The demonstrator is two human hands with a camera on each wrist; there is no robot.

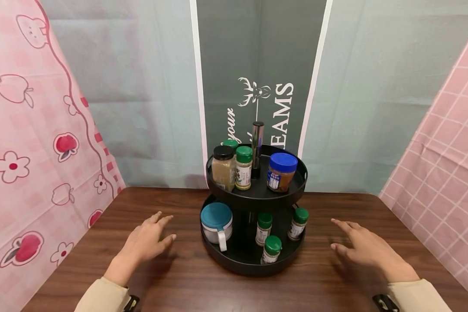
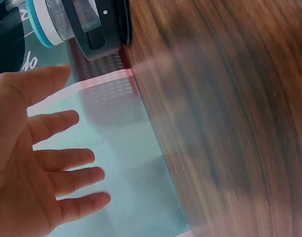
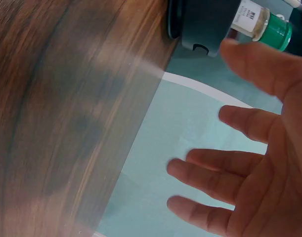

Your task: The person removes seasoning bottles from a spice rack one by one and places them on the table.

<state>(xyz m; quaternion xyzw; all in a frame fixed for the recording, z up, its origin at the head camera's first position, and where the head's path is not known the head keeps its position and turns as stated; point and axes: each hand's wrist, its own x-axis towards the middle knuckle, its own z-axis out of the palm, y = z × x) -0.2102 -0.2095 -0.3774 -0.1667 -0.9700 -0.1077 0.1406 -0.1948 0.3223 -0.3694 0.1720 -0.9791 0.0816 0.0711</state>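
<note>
Standing mid-table, black two-tier rack [image 1: 254, 200] carries teal-lidded container [image 1: 216, 219] at 9 o'clock on lower tier, blue-lidded jar [image 1: 282, 170] at 3 o'clock on upper. Left hand [image 1: 143, 240] at rack's 9 o'clock, right hand [image 1: 368, 249] at 3, both apart from it, fingers extended, gripping nothing.

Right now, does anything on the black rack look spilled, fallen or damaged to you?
Nothing stands out. On the two-tier rack, the black-lidded jar, blue-lidded jar, teal-lidded container and green-capped bottles stand with lids on; no spill or damage shows.
</note>
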